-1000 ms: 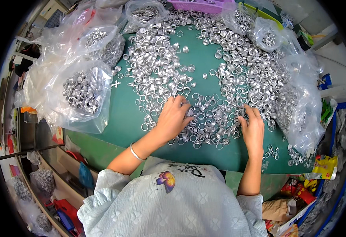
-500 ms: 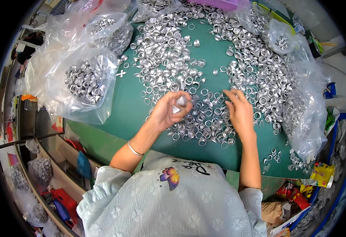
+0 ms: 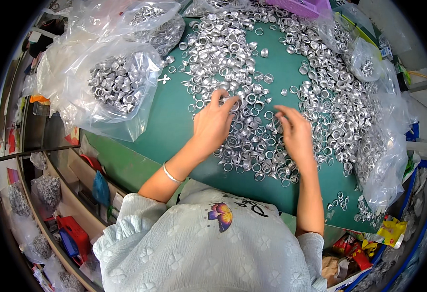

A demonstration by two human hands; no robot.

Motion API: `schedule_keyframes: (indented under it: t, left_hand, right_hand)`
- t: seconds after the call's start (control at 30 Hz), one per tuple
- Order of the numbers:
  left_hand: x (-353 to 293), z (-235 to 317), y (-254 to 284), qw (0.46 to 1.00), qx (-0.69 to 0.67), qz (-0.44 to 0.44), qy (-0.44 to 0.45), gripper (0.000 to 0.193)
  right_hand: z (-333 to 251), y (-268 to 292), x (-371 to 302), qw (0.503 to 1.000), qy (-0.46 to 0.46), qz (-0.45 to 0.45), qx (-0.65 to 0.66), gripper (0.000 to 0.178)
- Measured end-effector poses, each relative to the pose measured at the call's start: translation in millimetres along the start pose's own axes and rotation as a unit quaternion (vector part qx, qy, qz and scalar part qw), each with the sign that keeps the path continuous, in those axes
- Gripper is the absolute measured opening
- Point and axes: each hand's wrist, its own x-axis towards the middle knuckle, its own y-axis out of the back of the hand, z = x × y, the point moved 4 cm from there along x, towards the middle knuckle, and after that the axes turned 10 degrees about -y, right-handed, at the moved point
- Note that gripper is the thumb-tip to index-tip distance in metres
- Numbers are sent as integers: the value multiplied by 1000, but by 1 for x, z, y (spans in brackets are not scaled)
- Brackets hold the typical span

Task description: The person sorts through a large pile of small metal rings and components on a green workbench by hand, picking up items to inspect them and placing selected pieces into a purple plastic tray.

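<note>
Silver-coloured metal rings (image 3: 225,53) lie in a loose heap on a green tabletop (image 3: 167,114). My left hand (image 3: 212,124), a bangle on its wrist, is turned palm down over the near end of this heap. Its fingers are spread and bent, with the tips at the rings; the palm side is hidden. Over the right edge of the nearest rings (image 3: 252,151) is my right hand (image 3: 297,136). Its fingers are apart and slightly curled, slightly blurred, and nothing shows in them.
Clear plastic bags of rings (image 3: 116,85) stand at the left. Another ring heap (image 3: 337,92) runs down the right side beside a plastic bag (image 3: 384,165). A small cross-shaped piece (image 3: 164,79) lies by the left bag. A purple basket (image 3: 303,7) is at the back.
My left hand has turned from palm up, with silver pieces in it, to palm down and moved farther over the heap. My right hand stays at about the same spot.
</note>
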Motion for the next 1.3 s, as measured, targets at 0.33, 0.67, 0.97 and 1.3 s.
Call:
schedule_keyframes:
  t: [0.33,0.67,0.97,1.3]
  left_hand:
    - [5,-17,-9,997,-68,6,-21,27]
    - [-3,-34,-8,881,-455,83,100,42]
    - [-15,-44,-20,412,-883,-14,223,25]
    - [44,-22,-24,997,36,-62,-22,17]
  right_hand:
    - [-4,-28,16,967,-25,-11,-252,24]
    - [-8,-49,35,957,4,4,-290,10]
    - [4,-18,24,713,-247,-153,638,18]
    - [25,-25,71,997,-59,20,-37,27]
